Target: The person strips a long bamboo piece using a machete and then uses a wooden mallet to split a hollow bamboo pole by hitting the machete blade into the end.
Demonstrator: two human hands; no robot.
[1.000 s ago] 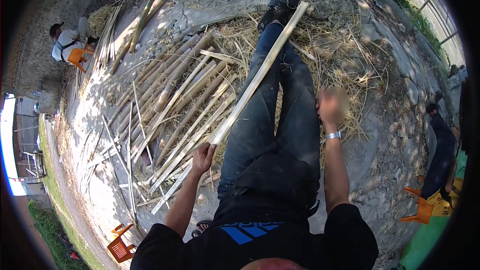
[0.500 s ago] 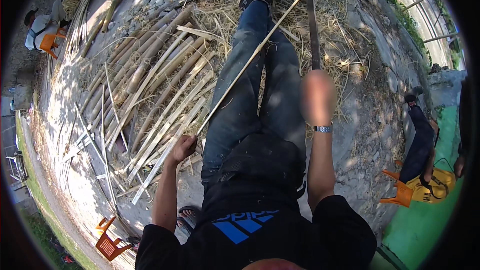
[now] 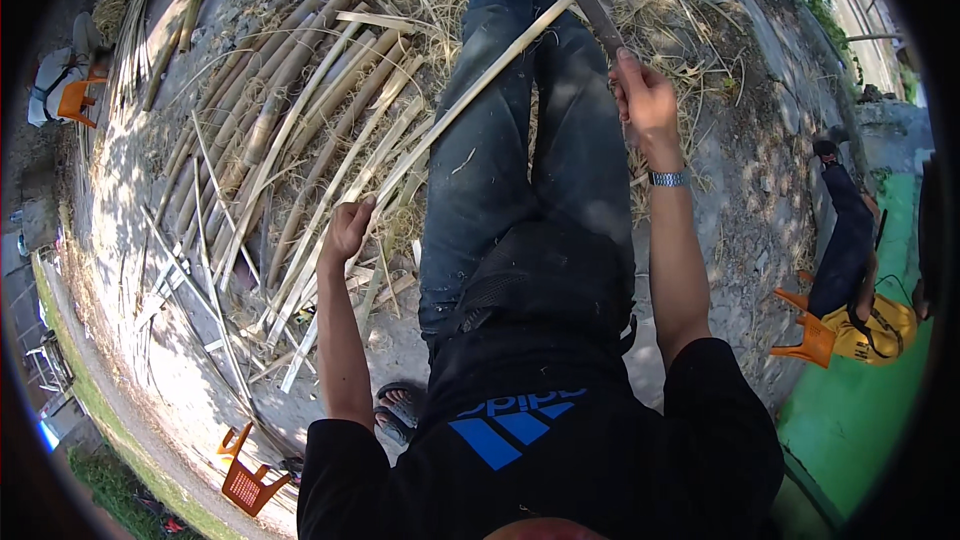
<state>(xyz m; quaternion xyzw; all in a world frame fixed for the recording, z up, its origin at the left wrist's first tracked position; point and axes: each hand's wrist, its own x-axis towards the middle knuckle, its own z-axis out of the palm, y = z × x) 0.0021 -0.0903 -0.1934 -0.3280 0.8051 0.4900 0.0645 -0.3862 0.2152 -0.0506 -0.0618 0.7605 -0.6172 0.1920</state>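
My left hand (image 3: pixel 348 230) is closed on the near end of a long, pale bamboo strip (image 3: pixel 490 73). The strip slants over my outstretched legs (image 3: pixel 490 140) toward the far right. In my right hand (image 3: pixel 645 100) is a machete with a long, dark, straight blade (image 3: pixel 592 12); the fingers wrap round its near end, and the handle is mostly hidden. The blade tilts to the far left and crosses the strip's far part. Whether blade and strip touch, I cannot tell.
Split bamboo slats and round poles (image 3: pixel 270 130) lie piled to my left. Shavings (image 3: pixel 690 50) litter the concrete around my legs. Orange chairs (image 3: pixel 250 480) stand at the lower left, far left and right. A seated person (image 3: pixel 845 250) is at the right, near a yellow bag (image 3: pixel 870 330).
The machete has swung from pointing straight ahead to leaning left across the strip. My left hand has moved farther away from me with the strip's end. The whole view has shifted slightly.
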